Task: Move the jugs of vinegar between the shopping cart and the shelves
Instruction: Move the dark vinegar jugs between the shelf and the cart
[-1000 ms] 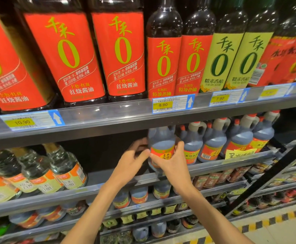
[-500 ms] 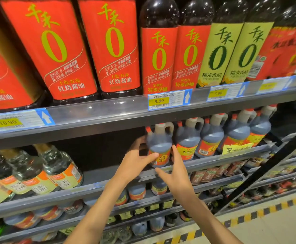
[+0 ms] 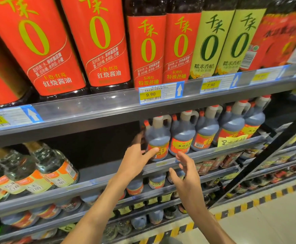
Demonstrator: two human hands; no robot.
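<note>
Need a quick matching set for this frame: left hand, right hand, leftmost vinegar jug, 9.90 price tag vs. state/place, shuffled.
1. left hand
2. right hand
3. leftmost vinegar jug
4. 9.90 price tag

A. open, touching nothing
B. on the upper shelf's edge
C. standing on the middle shelf, end of the row
D. gripping the jug's side

Pairs: 1-D, 2-A, 3-C, 4-B

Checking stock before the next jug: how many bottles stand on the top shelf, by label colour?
Red-label bottles: 5 clearly, further blurred red ones at far right
Green-label bottles: 2
Total clearly seen: 7
</note>
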